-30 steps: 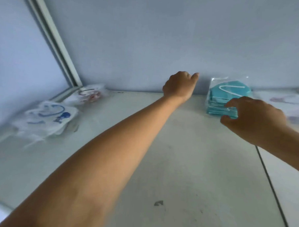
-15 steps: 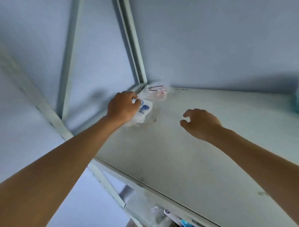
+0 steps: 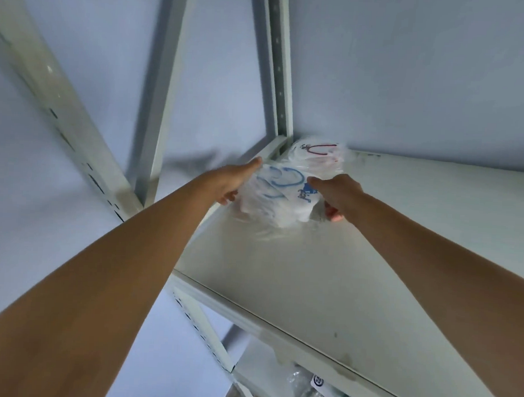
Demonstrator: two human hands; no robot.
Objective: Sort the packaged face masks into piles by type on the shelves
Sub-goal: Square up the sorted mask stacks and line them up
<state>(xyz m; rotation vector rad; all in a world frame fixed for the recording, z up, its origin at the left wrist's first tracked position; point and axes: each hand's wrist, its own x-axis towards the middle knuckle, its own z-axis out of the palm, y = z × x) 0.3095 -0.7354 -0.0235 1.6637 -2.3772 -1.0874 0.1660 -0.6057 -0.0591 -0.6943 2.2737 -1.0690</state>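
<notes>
Near frame centre, just above the middle: blue-print masks [image 3: 280, 196], a pack in clear plastic, clamped between both hands. Left hand [image 3: 230, 183] flat against the pack's left edge, fingers stretched toward the shelf's back corner. Right hand [image 3: 334, 195] closed on the pack's right edge, thumb tip showing beneath. Pack's long axis running from lower right to upper left across the frame, blue ear loops toward the upper left; touching the shelf [image 3: 356, 277] or lifted, cannot tell, blurred. Just behind, at the back corner against the post [image 3: 279, 79]: red-loop masks [image 3: 319, 153], lying flat, touching or overlapping the blue pack. At lower right, below the shelf: more packs [image 3: 315, 389], dim.
</notes>
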